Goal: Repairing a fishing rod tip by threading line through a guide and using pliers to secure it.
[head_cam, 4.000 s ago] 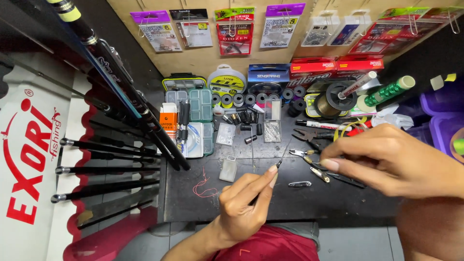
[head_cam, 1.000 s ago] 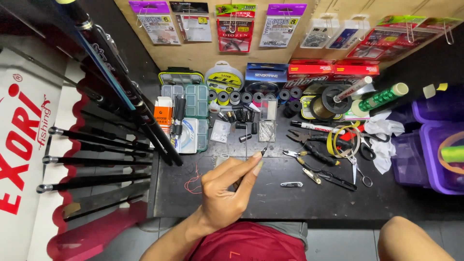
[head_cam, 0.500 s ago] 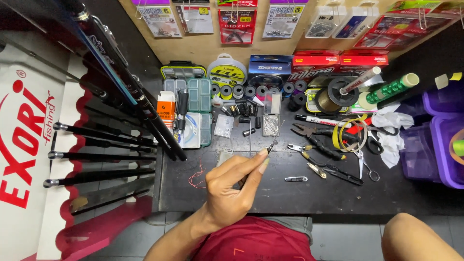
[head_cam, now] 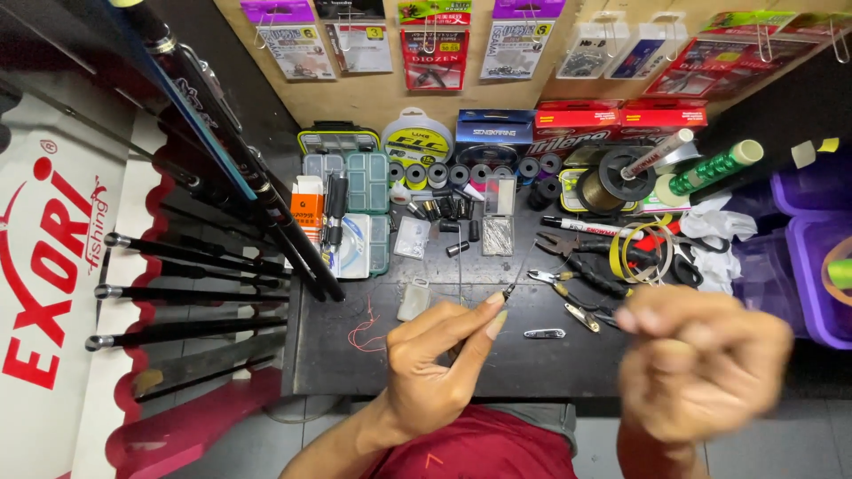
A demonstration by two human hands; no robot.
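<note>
My left hand (head_cam: 435,359) hovers over the front of the black worktable (head_cam: 337,355), pinching a thin dark rod tip (head_cam: 508,290) between thumb and forefinger, its end pointing up and right. My right hand (head_cam: 701,359) is blurred at the right, fingers curled in a loose fist, level with the left hand; whether it holds anything, such as a fine line, cannot be made out. A scrap of red thread (head_cam: 362,333) lies on the table just left of my left hand. A small metal clip (head_cam: 543,333) lies between the two hands.
Fishing rods (head_cam: 222,168) lean at the left. Tackle boxes (head_cam: 355,191), line spools (head_cam: 417,137), small black tubes, pliers (head_cam: 586,266), a marker and a yellow tape loop (head_cam: 643,248) crowd the back. Purple bins (head_cam: 812,257) stand right. Packets hang on the wall.
My right hand has come back into view at the right, raised and blurred in motion. My left hand still pinches the rod tip in nearly the same place.
</note>
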